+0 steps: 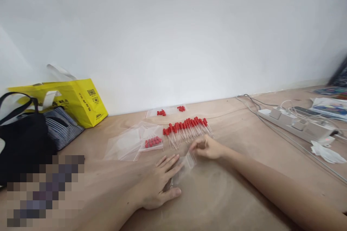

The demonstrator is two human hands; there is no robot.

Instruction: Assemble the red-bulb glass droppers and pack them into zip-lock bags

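A small clear plastic zip bag (181, 174) lies on the wooden table between my hands. My left hand (162, 181) rests flat on its near left part, fingers stretched and thumb apart. At the bag's upper right end, my right hand (207, 148) is closed in a pinch on its edge. Just beyond my hands, a row of white sticks with red heads (187, 127) lies loose, heads pointing away. To its left is a clear bag with red-headed pieces in it (153, 142), beside several flat clear bags (121, 143). I cannot make out anything inside the bag I hold.
Near the wall lie more bagged red-headed sticks (161, 113). At left stand a yellow shopping bag (89, 103), a striped pouch (62, 126) and a black bag (24, 144). A white power strip (295, 124) with cables and a crumpled tissue (327, 151) are at right.
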